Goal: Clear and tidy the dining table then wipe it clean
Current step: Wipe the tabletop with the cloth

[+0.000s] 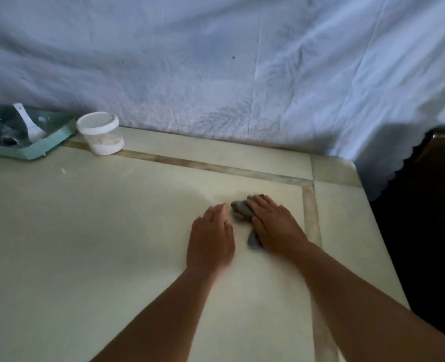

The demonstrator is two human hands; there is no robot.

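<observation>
Nearest, the left hand lies flat and empty on the pale worktop. Just beside it, the right hand presses flat on a grey cloth, so wiping looks underway. Farther left, a white lidded tub and a green tray of utensils remain, seemingly not yet cleared.

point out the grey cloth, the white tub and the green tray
grey cloth [239, 210], head view, bunched part showing between the two hands
white tub [98, 123], head view, middle of its lid
green tray [49, 145], head view, its near right rim
</observation>
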